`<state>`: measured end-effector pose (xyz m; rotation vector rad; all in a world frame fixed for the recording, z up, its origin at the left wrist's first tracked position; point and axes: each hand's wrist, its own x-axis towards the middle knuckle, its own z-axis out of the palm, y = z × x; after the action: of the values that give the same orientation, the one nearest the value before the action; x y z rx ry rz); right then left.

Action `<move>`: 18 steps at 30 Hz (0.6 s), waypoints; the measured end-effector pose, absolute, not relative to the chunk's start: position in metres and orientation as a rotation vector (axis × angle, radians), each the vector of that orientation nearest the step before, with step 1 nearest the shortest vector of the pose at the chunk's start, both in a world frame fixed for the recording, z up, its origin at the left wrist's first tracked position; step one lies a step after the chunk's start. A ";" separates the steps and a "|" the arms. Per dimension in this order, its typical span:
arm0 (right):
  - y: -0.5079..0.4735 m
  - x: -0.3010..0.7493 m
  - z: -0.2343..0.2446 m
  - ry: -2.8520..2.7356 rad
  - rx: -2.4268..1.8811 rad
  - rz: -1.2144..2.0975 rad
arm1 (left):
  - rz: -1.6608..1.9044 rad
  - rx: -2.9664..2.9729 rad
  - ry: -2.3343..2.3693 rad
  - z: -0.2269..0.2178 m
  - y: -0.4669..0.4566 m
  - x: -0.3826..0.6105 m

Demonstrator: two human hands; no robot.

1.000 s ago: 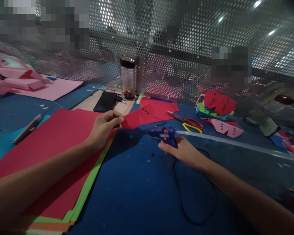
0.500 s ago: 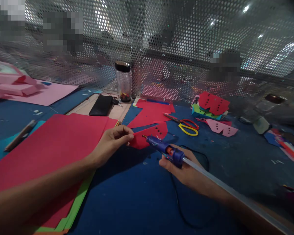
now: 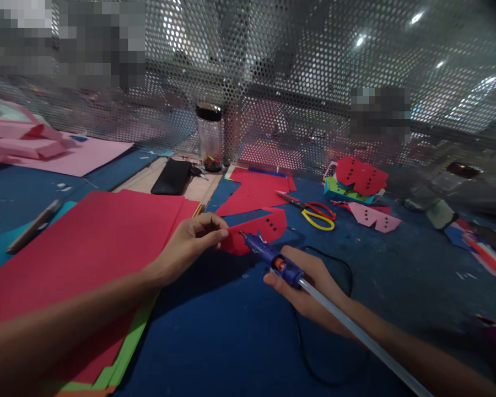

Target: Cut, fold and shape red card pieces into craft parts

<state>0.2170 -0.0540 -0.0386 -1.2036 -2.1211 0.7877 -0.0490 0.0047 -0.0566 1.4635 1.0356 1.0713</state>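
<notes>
My left hand pinches the left end of a red paper cutout that has black dots near its right end. In my right hand is a blue glue gun, its nozzle pointing up and left at the cutout. Whether the tip touches the paper I cannot tell. A long clear glue stick sticks out of the gun's back over my right forearm. The gun's black cord loops on the blue table.
Stacked red sheets lie under my left arm. Scissors and red paper lie ahead. Dotted cutouts are piled at right. A black wallet-like item and a jar stand near the perforated metal screen.
The glue gun has shifted slightly left and down, and its glue stick now slants more steeply. My left hand and the red cutout have moved slightly right.
</notes>
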 end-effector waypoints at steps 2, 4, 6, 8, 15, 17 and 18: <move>-0.053 0.217 -0.040 -2.130 -1.205 0.772 | 1.066 1.464 1.033 -0.057 0.005 -0.049; -0.052 0.218 -0.042 -2.142 -1.199 0.743 | 1.063 1.460 1.033 -0.057 0.004 -0.049; -0.051 0.218 -0.043 -2.162 -1.189 0.705 | 1.060 1.456 1.040 -0.056 0.004 -0.049; -0.051 0.218 -0.043 -2.182 -1.184 0.668 | 1.061 1.455 1.044 -0.056 0.003 -0.049; -0.051 0.218 -0.045 -2.191 -1.117 0.611 | 1.061 1.440 1.021 -0.055 0.003 -0.048; -0.051 0.219 -0.045 -2.177 -1.111 0.615 | 1.061 1.430 1.018 -0.054 0.003 -0.047; -0.052 0.219 -0.045 -2.173 -1.119 0.622 | 1.060 1.430 1.017 -0.054 0.003 -0.048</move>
<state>0.2194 -0.0516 -0.0452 -1.1189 -2.1734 0.6219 -0.0475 0.0031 -0.0544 1.4297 1.0174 1.0600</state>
